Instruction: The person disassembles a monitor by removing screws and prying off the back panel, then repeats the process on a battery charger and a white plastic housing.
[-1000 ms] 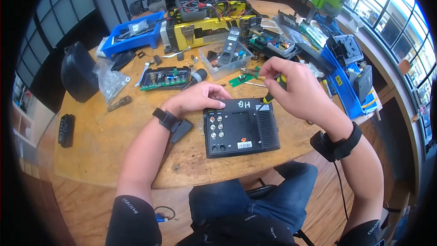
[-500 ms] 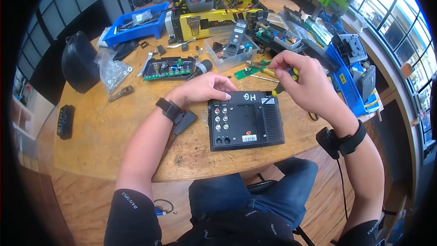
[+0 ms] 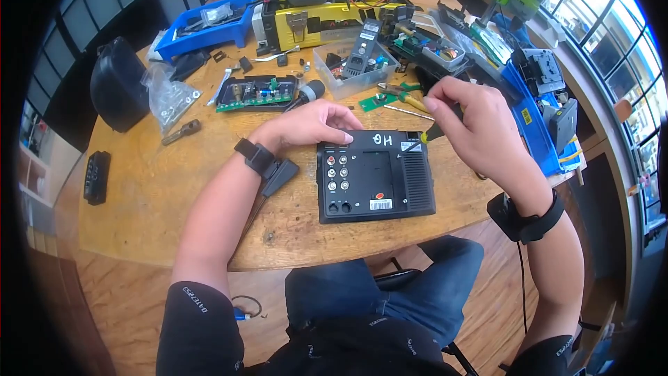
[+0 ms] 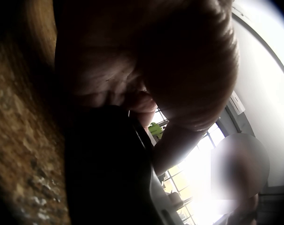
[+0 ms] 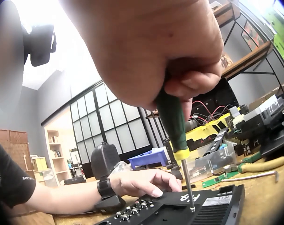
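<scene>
A flat black electronic device (image 3: 372,174) with round metal sockets, a vent grille and "HQ" in white lies on the wooden table. My left hand (image 3: 316,127) grips its far left edge, thumb on the upper face and fingers over the far side; in the left wrist view that hand (image 4: 146,61) is dark against the device's edge. My right hand (image 3: 480,122) holds a screwdriver (image 5: 172,122) with a dark green handle and yellow collar. Its shaft stands nearly upright in the right wrist view, the tip at a screw (image 5: 192,209) beside the grille.
Pliers (image 3: 407,94) and a small green board (image 3: 376,102) lie just beyond the device. Behind are a clear parts box (image 3: 341,83), a yellow toolbox (image 3: 320,31) and an open circuit board (image 3: 254,97). Blue trays (image 3: 209,35) stand around, one at right.
The head view has shifted, so the table and device sit higher in it. My right hand has turned on the screwdriver, its handle now more hidden; the left hand keeps its hold.
</scene>
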Demonstrator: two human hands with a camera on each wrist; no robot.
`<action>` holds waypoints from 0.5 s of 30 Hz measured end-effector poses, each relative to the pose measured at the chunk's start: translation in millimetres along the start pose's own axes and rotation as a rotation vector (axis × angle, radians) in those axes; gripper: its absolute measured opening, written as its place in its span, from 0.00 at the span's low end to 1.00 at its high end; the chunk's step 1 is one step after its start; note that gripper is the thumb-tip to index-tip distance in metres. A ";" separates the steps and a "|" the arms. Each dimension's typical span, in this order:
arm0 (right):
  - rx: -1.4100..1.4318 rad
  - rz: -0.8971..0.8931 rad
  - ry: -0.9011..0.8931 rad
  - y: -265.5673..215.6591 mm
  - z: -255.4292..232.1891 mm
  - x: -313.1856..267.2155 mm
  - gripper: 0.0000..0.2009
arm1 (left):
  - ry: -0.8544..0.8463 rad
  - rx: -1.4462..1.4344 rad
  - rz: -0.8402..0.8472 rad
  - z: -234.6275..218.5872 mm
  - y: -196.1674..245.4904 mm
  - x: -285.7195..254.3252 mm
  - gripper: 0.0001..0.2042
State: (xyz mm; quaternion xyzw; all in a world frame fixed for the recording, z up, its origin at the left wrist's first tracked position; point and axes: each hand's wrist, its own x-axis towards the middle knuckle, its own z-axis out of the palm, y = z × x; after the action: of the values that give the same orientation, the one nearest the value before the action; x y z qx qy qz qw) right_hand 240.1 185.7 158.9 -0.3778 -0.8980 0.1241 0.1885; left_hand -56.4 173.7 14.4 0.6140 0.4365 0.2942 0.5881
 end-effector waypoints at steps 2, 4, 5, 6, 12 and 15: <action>0.089 -0.177 0.103 7.8 10.2 1.8 0.07 | 0.001 0.026 -0.015 -0.4 0.8 -0.6 0.18; 0.177 -0.353 0.205 9.0 10.7 2.9 0.07 | 0.005 0.018 -0.004 -0.2 1.2 -1.5 0.18; 0.130 -0.288 0.130 6.2 6.1 2.8 0.07 | 0.006 0.010 0.007 0.4 0.6 -1.5 0.18; 0.083 -0.223 0.057 4.6 3.1 3.2 0.07 | 0.003 0.011 0.006 0.1 -0.1 -0.9 0.18; 0.183 -0.384 0.090 9.9 4.9 3.3 0.09 | 0.002 0.014 -0.002 -1.2 -1.5 -0.4 0.18; 0.270 -0.266 0.060 6.2 0.6 -2.2 0.08 | 0.006 0.034 -0.006 -0.8 0.0 -0.3 0.18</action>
State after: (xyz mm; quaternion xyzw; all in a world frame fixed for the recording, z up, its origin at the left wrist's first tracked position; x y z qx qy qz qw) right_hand 245.2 188.4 155.6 -0.2305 -0.9091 0.2063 0.2789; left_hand -57.2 173.8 14.6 0.6216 0.4450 0.2868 0.5773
